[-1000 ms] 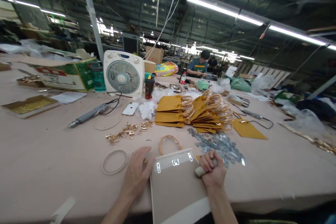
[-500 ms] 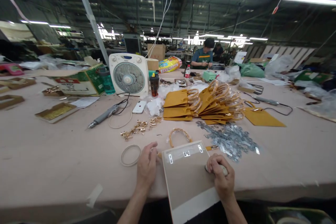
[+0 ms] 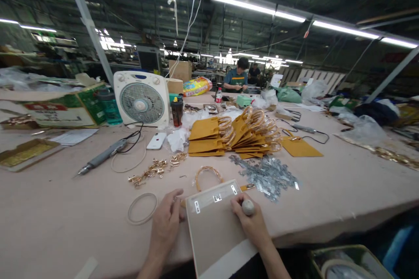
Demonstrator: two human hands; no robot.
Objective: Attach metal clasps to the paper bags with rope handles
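In front of me lies a flat beige bag panel (image 3: 218,229) with a tan loop handle (image 3: 208,169) at its far end. Three small metal plates show along its top edge, the middle one (image 3: 217,198) between two slotted ones. My right hand (image 3: 250,220) is closed around a tool with a rounded pale handle (image 3: 248,207), over the panel's upper right part; the fingers hide the tool's tip. Beside the panel's upper left edge rests my left hand (image 3: 166,218), fingers loosely curved and apart, holding nothing. A roll of tape (image 3: 142,208) lies left of it.
Beyond the panel are a heap of grey metal plates (image 3: 270,176), gold fittings (image 3: 153,171) and stacked mustard bag pieces (image 3: 204,137). A grey power screwdriver (image 3: 103,157), a phone (image 3: 156,141) and a box fan (image 3: 141,100) stand or lie leftward. A co-worker (image 3: 236,79) sits across.
The view has swung to the right, so things sit further left. My right hand has moved up the panel towards the right-hand plate, and the tool's handle end now points up towards me.
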